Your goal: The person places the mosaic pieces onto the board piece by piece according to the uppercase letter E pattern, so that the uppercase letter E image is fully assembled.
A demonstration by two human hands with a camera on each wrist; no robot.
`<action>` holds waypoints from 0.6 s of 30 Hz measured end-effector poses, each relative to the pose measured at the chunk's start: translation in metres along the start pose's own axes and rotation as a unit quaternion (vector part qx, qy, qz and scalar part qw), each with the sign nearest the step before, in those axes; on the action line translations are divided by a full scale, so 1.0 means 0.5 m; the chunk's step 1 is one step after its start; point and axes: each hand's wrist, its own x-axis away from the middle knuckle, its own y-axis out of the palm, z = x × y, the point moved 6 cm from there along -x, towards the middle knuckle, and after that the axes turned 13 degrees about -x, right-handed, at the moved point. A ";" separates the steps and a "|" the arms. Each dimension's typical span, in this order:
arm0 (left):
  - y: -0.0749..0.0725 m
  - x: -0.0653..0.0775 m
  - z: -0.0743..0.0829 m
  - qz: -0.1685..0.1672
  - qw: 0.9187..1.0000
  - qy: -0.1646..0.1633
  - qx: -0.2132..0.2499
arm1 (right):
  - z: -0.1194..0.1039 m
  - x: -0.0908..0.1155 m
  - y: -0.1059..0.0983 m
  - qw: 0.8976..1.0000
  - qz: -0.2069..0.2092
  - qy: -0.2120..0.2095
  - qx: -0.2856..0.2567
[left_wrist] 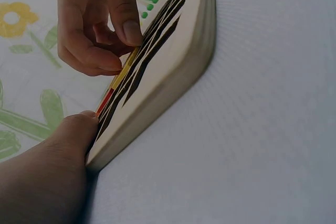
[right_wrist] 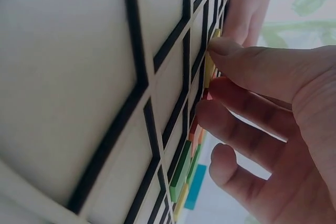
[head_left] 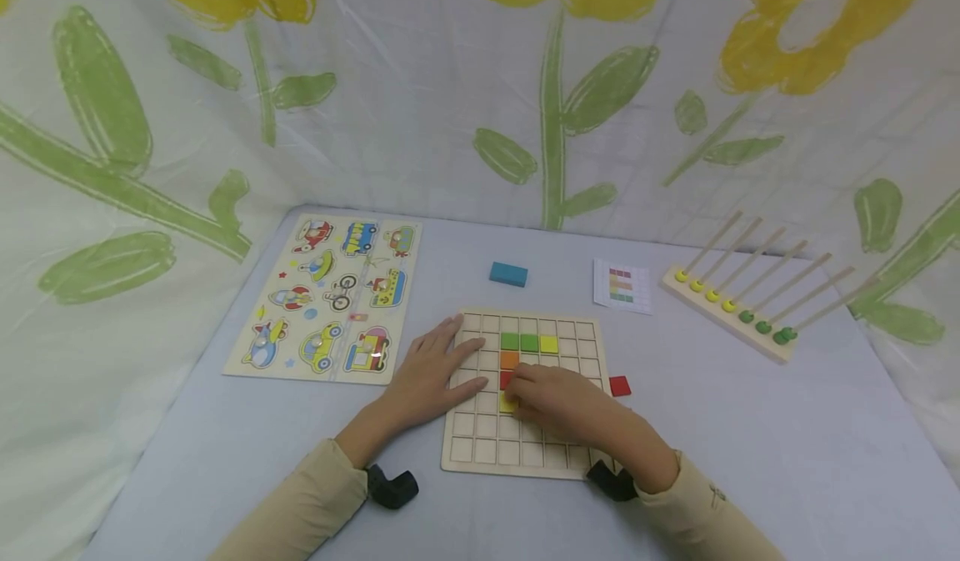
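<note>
A wooden grid board (head_left: 486, 451) lies flat in front of me. My left hand (head_left: 427, 378) rests on its left edge, fingers spread and thumb over the squares. Over the middle of the board, my right hand (head_left: 562, 403) has its thumb and forefinger at the two ends of a yellow tile (right_wrist: 209, 66). Directly above that tile in the same column sit a red tile (head_left: 506, 380), partly hidden by fingers, and an orange tile (head_left: 509, 362). Two green tiles (head_left: 528, 343) and another yellow tile (head_left: 549, 344) form a row at the top.
A loose red tile (head_left: 619, 386) lies just off the board's right edge. Beyond the board are a blue block (head_left: 508, 274) and a card with a printed colour pattern (head_left: 622, 284). A peg stand (head_left: 738, 324) with beads stands at right, a picture puzzle (head_left: 303, 340) at left.
</note>
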 end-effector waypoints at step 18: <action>0.002 0.000 0.000 0.014 1.000 0.006 -0.001 | 0.080 0.079 -0.080 0.994 0.066 0.066 -0.053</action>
